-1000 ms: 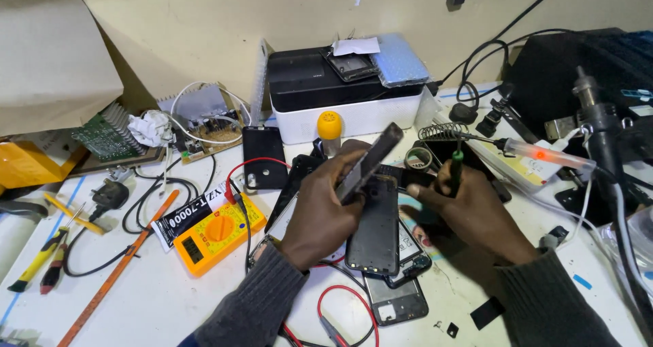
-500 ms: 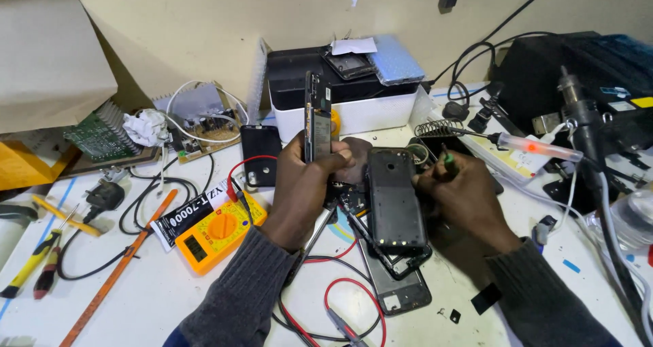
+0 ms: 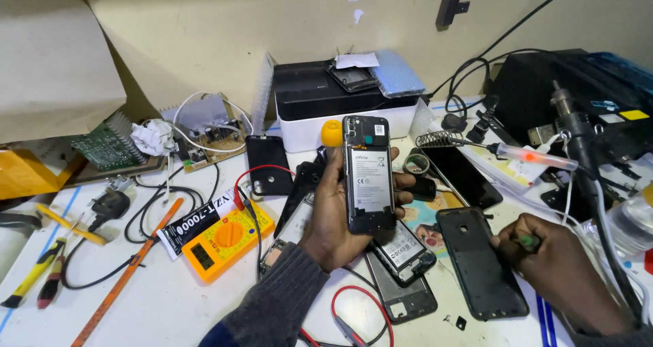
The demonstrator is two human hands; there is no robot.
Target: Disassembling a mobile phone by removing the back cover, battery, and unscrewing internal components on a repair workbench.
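While upright in the left hand (image 3: 333,214), an opened phone (image 3: 368,174).

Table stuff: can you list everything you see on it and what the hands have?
opened phone: 1, black, upright in left hand
back cover: 1, black, flat by right hand
multimeter: 1, yellow-orange, table left of middle
pliers: 1, yellow and red handles, far left
printer: 1, black and white, by the wall
circuit board: 1, green, back left
left hand: grips opened phone
right hand: holds a small green-handled tool
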